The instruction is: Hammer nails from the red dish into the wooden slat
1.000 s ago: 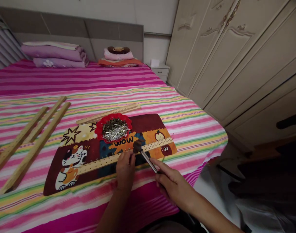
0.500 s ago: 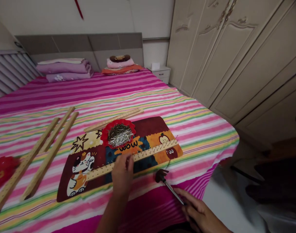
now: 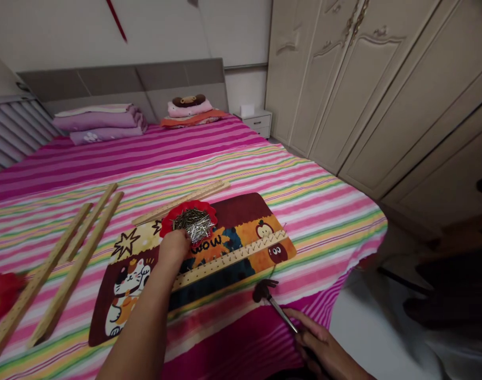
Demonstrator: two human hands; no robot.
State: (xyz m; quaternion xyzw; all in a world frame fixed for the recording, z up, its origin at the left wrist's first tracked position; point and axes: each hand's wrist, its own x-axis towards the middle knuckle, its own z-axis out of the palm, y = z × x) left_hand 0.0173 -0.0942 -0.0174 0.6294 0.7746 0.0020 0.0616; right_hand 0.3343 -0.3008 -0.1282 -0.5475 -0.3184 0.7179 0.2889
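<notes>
My left hand (image 3: 174, 249) is at the near left rim of a red scalloped bowl (image 3: 165, 224) of loose nails (image 3: 199, 227). Its fingers are curled together at the nails; what they pinch is hidden. Below the bowl, a pale wooden strip (image 3: 233, 256) with rows of holes lies across a patterned mat (image 3: 241, 208). Nails stand along the strip's right part, several tilted; my forearm covers its left end. At the lower right my right hand (image 3: 314, 338) grips a claw hammer (image 3: 281, 312) by the handle, its dark head over the bed's near edge.
Several wooden strips (image 3: 78, 266) lie on the striped sheet at left, beside a red object (image 3: 3, 295). Another holed strip (image 3: 185, 200) lies behind the bowl. Folded bedding (image 3: 102, 120) sits near the headboard (image 3: 106, 84). A wardrobe (image 3: 344, 95) stands right of the bed.
My left hand has moved from the holed strip up and left to the bowl of nails. The right hand keeps the hammer in nearly the same place. The view has shifted slightly.
</notes>
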